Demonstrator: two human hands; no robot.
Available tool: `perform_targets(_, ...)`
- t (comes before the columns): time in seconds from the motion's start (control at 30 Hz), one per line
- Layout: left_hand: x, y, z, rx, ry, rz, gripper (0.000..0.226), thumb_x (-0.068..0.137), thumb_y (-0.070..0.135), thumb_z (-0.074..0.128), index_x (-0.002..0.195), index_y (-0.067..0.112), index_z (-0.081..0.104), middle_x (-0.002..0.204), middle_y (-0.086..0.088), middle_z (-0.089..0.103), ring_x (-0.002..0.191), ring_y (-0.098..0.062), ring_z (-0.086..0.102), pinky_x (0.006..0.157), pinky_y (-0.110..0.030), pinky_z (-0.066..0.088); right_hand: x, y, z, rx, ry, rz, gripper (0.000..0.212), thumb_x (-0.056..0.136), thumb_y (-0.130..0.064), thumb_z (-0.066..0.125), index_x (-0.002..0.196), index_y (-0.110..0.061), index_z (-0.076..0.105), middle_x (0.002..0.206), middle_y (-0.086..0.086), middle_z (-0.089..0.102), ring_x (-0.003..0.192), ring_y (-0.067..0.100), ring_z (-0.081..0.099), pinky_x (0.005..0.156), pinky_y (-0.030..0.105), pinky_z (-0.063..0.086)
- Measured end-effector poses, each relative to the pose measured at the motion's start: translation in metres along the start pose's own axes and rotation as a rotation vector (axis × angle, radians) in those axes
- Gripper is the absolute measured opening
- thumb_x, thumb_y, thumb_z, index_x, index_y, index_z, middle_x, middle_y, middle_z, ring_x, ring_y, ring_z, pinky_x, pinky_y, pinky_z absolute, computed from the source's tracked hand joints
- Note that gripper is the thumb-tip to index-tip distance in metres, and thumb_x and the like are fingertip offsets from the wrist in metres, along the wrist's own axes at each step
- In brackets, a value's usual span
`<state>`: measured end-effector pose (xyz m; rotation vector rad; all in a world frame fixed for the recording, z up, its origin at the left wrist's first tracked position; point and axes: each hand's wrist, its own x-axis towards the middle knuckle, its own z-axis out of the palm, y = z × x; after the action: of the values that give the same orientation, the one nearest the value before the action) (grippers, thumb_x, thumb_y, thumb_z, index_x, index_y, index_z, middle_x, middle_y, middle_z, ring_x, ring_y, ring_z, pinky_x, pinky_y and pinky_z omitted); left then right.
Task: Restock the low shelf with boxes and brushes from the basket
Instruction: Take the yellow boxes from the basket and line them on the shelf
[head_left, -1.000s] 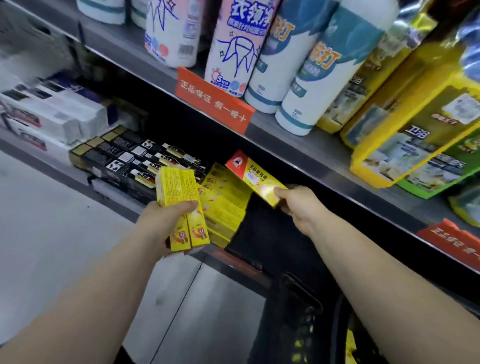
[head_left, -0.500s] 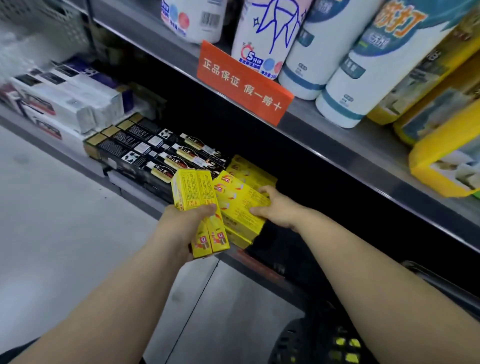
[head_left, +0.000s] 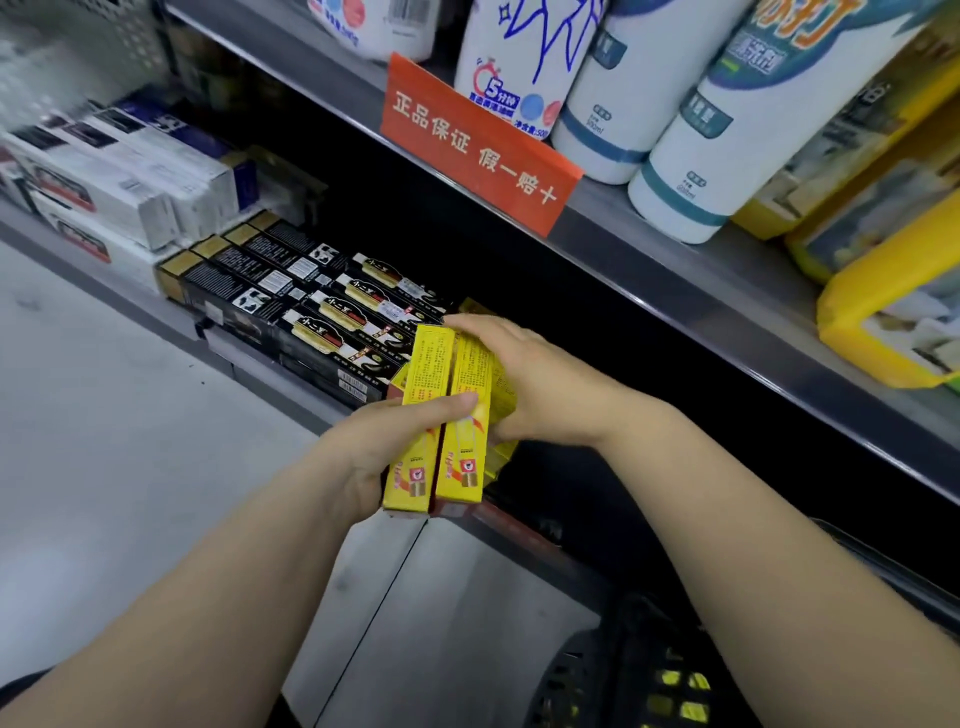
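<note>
My left hand (head_left: 387, 447) grips two long yellow boxes (head_left: 441, 415) side by side, upright, in front of the low shelf (head_left: 291, 384). My right hand (head_left: 524, 379) curls over the top and right side of those boxes, fingers on their upper ends. More yellow boxes (head_left: 501, 452) lie stacked on the shelf behind, mostly hidden by both hands. The black basket (head_left: 613, 675) shows at the bottom right with yellow items inside.
Black and gold boxes (head_left: 311, 306) fill the low shelf left of the yellow stack, with white boxes (head_left: 114, 176) farther left. An upper shelf (head_left: 649, 249) holds white bottles, yellow packs and an orange sign (head_left: 478, 145). Grey floor lies at left.
My right hand has left the stacked box on the shelf and moved left onto the two boxes in my left hand. The view has moved closer.
</note>
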<state>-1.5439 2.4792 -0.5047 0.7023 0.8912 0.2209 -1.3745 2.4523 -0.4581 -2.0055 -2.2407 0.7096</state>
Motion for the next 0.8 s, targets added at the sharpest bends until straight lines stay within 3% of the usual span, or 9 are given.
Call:
perform_targets(0.13,-0.002,0.000,-0.001,0.001,-0.095,-0.035,0.058,0.049,0.039,0.076,0.096,0.007,0.066,0.078,-0.012,0.074,0.060,-0.022,0.071,0.050,-0.027,0.055,-0.009,0.000,-0.012,-0.071,0.009,0.003,0.120,0.050,-0.041,0.090,0.145,-0.029,0.019,0.138,-0.004,0.038,0.125,0.016,0.038,0.105,0.030,0.035)
perform_targets(0.2,0.000,-0.001,-0.002,0.001,-0.099,-0.073,0.067,0.050,0.048,0.074,0.102,0.008,0.065,0.087,-0.013,0.074,0.068,-0.026,0.072,0.059,-0.032,0.057,-0.013,0.004,-0.015,-0.093,0.027,-0.022,0.100,0.052,-0.043,0.089,0.135,-0.029,0.035,0.119,-0.008,0.043,0.108,0.010,0.045,0.090,0.022,0.039)
perform_targets(0.27,0.002,0.000,-0.003,-0.025,-0.051,-0.108,0.070,0.056,0.058,0.069,0.107,0.010,0.065,0.092,-0.014,0.074,0.072,-0.029,0.072,0.067,-0.037,0.057,-0.016,0.014,-0.019,-0.085,0.064,-0.011,0.073,0.060,-0.035,0.086,0.121,-0.024,0.049,0.107,-0.006,0.047,0.095,0.012,0.049,0.079,0.023,0.040)
perform_targets(0.4,0.007,0.003,-0.004,-0.150,0.112,-0.064,0.053,0.078,0.063,0.057,0.087,0.012,0.068,0.072,-0.008,0.074,0.055,-0.024,0.069,0.050,-0.032,0.055,-0.023,0.040,-0.022,0.090,0.091,0.065,0.043,0.062,-0.020,0.086,0.094,-0.008,0.059,0.087,0.004,0.054,0.077,0.016,0.049,0.067,0.024,0.037)
perform_targets(0.47,0.011,0.002,-0.004,-0.208,0.230,0.003,0.046,0.083,0.059,0.055,0.078,0.014,0.065,0.059,-0.005,0.069,0.050,-0.021,0.064,0.051,-0.029,0.053,-0.023,0.054,-0.019,0.224,0.167,0.160,0.037,0.065,-0.016,0.084,0.087,-0.005,0.056,0.078,0.006,0.052,0.069,0.015,0.045,0.058,0.020,0.033)
perform_targets(0.57,0.015,0.002,-0.003,-0.277,0.311,0.049,0.034,0.087,0.049,0.055,0.079,0.016,0.061,0.049,-0.001,0.064,0.051,-0.020,0.060,0.057,-0.029,0.051,-0.011,0.075,-0.012,0.237,0.349,0.426,0.029,0.080,-0.025,0.073,0.096,-0.010,0.055,0.080,0.001,0.051,0.065,0.012,0.045,0.047,0.009,0.028)
perform_targets(0.63,0.016,0.001,0.000,-0.281,0.299,0.046,0.028,0.088,0.042,0.053,0.079,0.017,0.058,0.045,0.001,0.062,0.046,-0.018,0.057,0.054,-0.027,0.048,0.000,0.083,-0.006,0.198,0.353,0.552,0.027,0.086,-0.028,0.066,0.103,-0.012,0.054,0.082,-0.002,0.052,0.070,0.015,0.048,0.048,0.011,0.029)
perform_targets(0.7,0.018,0.000,0.002,-0.281,0.296,0.045,0.022,0.088,0.037,0.053,0.079,0.017,0.056,0.043,0.003,0.059,0.040,-0.015,0.054,0.050,-0.025,0.044,0.011,0.086,0.002,0.154,0.283,0.589,0.029,0.089,-0.026,0.062,0.111,-0.010,0.053,0.090,0.004,0.056,0.073,0.016,0.052,0.055,0.022,0.034)
perform_targets(0.8,0.021,-0.002,0.003,-0.269,0.316,0.017,0.021,0.086,0.036,0.058,0.083,0.015,0.057,0.060,-0.003,0.063,0.050,-0.018,0.057,0.053,-0.028,0.047,0.024,0.087,0.020,0.081,0.095,0.586,0.041,0.093,-0.024,0.055,0.130,-0.010,0.044,0.120,0.014,0.057,0.103,0.027,0.056,0.078,0.027,0.039)
